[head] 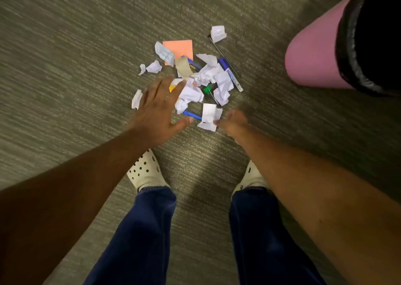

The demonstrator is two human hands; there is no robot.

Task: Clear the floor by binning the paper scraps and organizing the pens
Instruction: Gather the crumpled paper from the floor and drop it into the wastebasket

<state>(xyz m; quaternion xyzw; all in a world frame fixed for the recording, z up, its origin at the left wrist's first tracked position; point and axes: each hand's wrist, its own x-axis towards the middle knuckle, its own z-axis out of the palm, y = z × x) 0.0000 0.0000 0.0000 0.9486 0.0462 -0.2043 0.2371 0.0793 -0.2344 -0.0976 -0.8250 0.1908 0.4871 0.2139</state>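
A heap of crumpled white paper scraps (pixel 206 76) lies on the carpet with an orange square note (pixel 180 48) at its far side. Pens are mixed in: a blue marker (pixel 230 73), a thin black pen (pixel 221 53), a green-capped pen (pixel 208 90) and a blue pen (pixel 192 115). My left hand (pixel 160 111) hovers spread over the heap's left edge, holding nothing. My right hand (pixel 233 122) pinches a white paper scrap (pixel 209 116) at the heap's near side.
A pink bin (pixel 312 55) with a black liner stands at the upper right, close to the heap. My two feet in white clogs (pixel 145 169) and blue jeans stand just behind the heap. Grey-green carpet surrounds everything.
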